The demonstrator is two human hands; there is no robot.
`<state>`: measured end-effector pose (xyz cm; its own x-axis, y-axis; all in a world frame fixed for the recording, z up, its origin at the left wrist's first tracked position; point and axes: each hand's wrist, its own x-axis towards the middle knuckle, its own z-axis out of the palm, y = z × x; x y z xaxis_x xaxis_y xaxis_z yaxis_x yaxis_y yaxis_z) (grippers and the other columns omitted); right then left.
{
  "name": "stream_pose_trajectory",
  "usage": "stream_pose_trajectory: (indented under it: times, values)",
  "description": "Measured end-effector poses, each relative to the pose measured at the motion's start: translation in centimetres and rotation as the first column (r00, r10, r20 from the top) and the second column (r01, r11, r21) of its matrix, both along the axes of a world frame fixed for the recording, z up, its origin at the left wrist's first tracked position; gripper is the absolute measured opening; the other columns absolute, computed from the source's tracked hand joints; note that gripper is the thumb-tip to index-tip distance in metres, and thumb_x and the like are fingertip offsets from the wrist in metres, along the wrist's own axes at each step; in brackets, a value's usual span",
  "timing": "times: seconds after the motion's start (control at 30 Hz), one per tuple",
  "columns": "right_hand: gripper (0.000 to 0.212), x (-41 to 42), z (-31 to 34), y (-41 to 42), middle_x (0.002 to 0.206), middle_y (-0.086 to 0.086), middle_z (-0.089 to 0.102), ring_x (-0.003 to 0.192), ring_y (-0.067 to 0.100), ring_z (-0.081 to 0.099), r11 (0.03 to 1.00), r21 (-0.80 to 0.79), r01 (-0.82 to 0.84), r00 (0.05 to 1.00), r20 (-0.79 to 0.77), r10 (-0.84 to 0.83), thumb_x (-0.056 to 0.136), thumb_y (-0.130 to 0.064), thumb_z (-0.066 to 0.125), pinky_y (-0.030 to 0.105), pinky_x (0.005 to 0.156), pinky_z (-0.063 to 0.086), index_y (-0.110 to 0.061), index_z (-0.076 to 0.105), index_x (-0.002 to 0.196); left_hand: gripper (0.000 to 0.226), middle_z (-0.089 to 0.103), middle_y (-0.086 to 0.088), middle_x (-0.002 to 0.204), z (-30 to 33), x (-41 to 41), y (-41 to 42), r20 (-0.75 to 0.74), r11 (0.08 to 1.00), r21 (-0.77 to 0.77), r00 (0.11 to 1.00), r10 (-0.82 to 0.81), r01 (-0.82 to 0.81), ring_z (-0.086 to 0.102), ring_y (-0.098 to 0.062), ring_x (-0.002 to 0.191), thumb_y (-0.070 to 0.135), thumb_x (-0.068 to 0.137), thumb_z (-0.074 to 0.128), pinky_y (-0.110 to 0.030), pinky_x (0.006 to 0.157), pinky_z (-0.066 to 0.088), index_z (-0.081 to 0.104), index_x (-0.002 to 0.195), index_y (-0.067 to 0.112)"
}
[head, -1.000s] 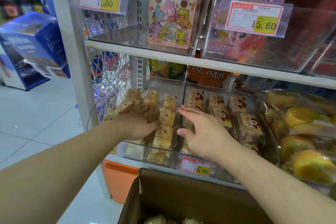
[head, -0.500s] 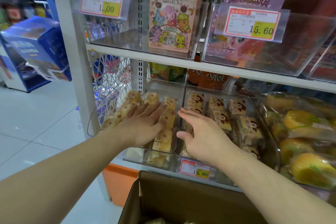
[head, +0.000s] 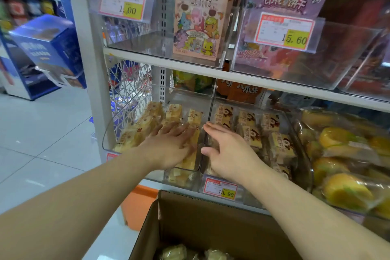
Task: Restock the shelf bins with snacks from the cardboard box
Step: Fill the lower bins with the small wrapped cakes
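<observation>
- Snacks (head: 191, 124): small rectangular cakes, pale yellow, each sealed in glossy clear film, lying in rows in the left clear bin (head: 109, 143) on the lower shelf.
- The left hand (head: 168, 148) lies flat on these cakes, its fingers (head: 181, 131) straight and spread, holding nothing.
- The right hand (head: 230, 152) is just beside it over the neighbouring clear bin (head: 304, 154); its fingers are extended and slightly bent above the packs, thumb out to the side, with nothing gripped. Whether the fingertips touch the packs cannot be told.
- That second bin holds similar wrapped cakes with brown-printed labels (head: 272, 124); a red and yellow price tag (head: 221, 190) is fixed to its front.
- Cardboard box (head: 211, 224): plain brown and matte, open below the shelf, cut off by the bottom edge; a few wrapped pale snacks (head: 175, 252) show inside.
- To the right, round yellow buns in crinkled clear bags (head: 341, 190).
- The upper shelf (head: 168, 60) is white metal and carries clear bins, a cartoon-printed carton (head: 200, 17) and two price tags (head: 123, 3).
- A white wire mesh panel (head: 128, 88) closes the shelf's left end.
- The floor (head: 42, 133) is of pale glossy tiles; a blue display stand (head: 48, 53) at far left is blurred.
</observation>
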<state>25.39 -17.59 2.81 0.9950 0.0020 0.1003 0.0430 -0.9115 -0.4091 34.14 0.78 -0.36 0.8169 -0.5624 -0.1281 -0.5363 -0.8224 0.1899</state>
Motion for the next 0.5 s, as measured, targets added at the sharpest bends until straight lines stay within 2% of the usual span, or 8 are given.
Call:
stream_pose_trajectory:
  times: [0.07,0.17,0.23,0.33,0.4,0.5]
  values:
    - [0.068,-0.4,0.0,0.1,0.174,-0.018,0.017,0.161,0.007,0.01,1.0,-0.021,-0.013,1.0,-0.005,0.013,0.107,-0.041,0.054,0.044,0.133,0.016,-0.032,0.023,0.167,0.067,-0.006,0.017,0.175,0.4,-2.2,0.6,0.021,0.995,-0.098,1.0,0.01,-0.007,-0.008,-0.015,0.163,0.067,0.106,0.013,-0.051,0.131,-0.005,0.001,0.167,0.043]
    - [0.067,-2.7,-0.2,-0.2,0.176,-0.014,0.008,0.162,0.011,0.001,0.995,-0.096,-0.033,0.999,0.033,0.036,0.11,-0.044,0.044,0.047,0.133,0.013,-0.034,0.013,0.169,0.063,-0.002,0.018,0.174,1.1,-7.0,1.5,0.027,0.971,-0.24,0.999,0.02,-0.013,-0.004,-0.011,0.162,0.061,0.109,0.018,-0.04,0.128,-0.007,0.006,0.167,0.042]
    - [0.065,-6.0,-0.3,-0.5,0.176,-0.013,0.012,0.163,0.012,0.004,0.993,-0.1,-0.058,0.99,0.119,0.069,0.111,-0.04,0.046,0.045,0.133,0.011,-0.035,0.017,0.168,0.063,0.004,0.019,0.174,0.8,-10.8,2.1,0.056,0.949,-0.316,0.998,0.004,0.014,-0.001,-0.008,0.161,0.061,0.109,0.022,-0.034,0.126,-0.005,0.013,0.167,0.041]
    - [0.06,-12.9,-1.2,-1.6,0.171,-0.015,0.027,0.16,0.008,0.016,0.992,-0.064,-0.107,0.971,0.209,0.118,0.108,-0.037,0.053,0.035,0.13,0.015,-0.034,0.032,0.164,0.065,0.017,0.017,0.173,-0.9,-16.4,2.5,0.05,0.934,-0.343,0.995,-0.084,0.096,0.009,-0.005,0.16,0.062,0.107,0.031,-0.037,0.13,0.008,0.022,0.166,0.037]
    - [0.057,-17.7,-2.9,-3.2,0.166,-0.016,0.035,0.156,0.005,0.025,0.994,-0.002,-0.108,0.983,0.15,0.107,0.106,-0.036,0.058,0.029,0.127,0.02,-0.033,0.041,0.16,0.063,0.021,0.017,0.172,-2.3,-18.9,2.1,0.016,0.939,-0.296,0.983,-0.181,0.178,0.014,-0.003,0.158,0.058,0.108,0.035,-0.034,0.13,0.015,0.025,0.166,0.036]
    - [0.056,-24.3,-7.3,-7.1,0.162,-0.014,0.041,0.152,0.005,0.033,0.999,-0.013,-0.03,0.996,-0.081,0.029,0.104,-0.036,0.062,0.03,0.127,0.026,-0.032,0.046,0.157,0.062,0.025,0.015,0.171,-5.0,-22.1,0.8,-0.085,0.934,-0.262,0.958,-0.273,0.243,0.02,-0.002,0.157,0.055,0.108,0.04,-0.03,0.129,0.019,0.028,0.165,0.034]
